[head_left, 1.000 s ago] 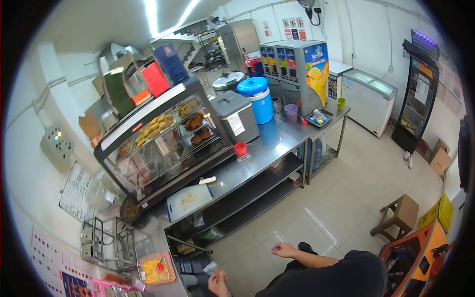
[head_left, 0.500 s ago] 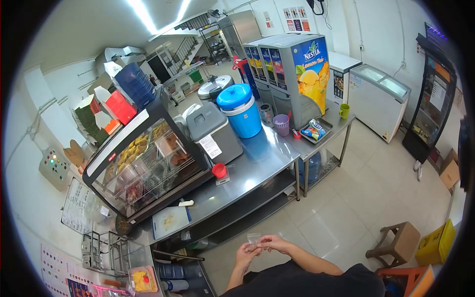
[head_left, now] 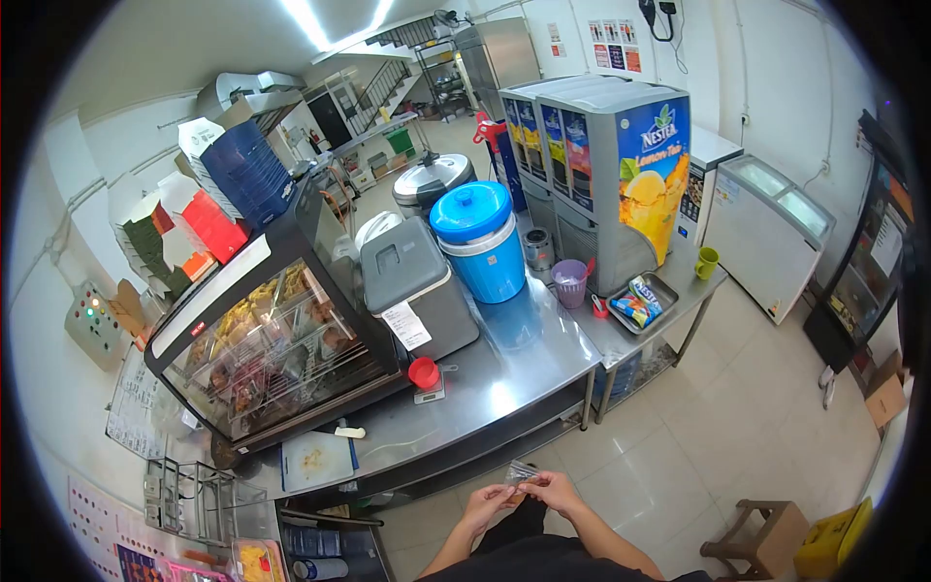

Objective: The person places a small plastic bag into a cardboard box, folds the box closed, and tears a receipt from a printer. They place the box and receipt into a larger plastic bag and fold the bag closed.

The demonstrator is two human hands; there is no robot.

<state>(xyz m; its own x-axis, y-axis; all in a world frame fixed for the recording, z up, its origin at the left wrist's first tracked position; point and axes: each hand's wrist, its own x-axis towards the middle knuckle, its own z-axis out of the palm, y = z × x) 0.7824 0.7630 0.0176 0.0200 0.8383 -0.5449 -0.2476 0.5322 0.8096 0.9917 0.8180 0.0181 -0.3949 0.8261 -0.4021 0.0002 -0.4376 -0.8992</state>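
It's a small clear bag (head_left: 522,472) the person has, held up over the floor (head_left: 645,466) on the near side of the counter (head_left: 543,361), well apart from its front edge. Both hands are on it: the left hand (head_left: 488,504) and the right hand (head_left: 555,492) meet almost tip to tip, each with fingertips pressed together, pinching the bag's lower part. Neither hand is nearer to it than the other; the bag sits right between them, and its loose part juts out past the fingers toward the counter, away from the body. The right hand looks a touch closer to the counter than the left. I can't make out which way the bag's long side runs, as it's creased and tipped, nor what, if anything, is inside.

On the counter's left end lies a white board (head_left: 318,464) with a pale handle (head_left: 350,433) just beside it; the red cup (head_left: 424,372) stands near the counter's middle. A brown stool (head_left: 761,535) stands off to the counter's right, on the near side.
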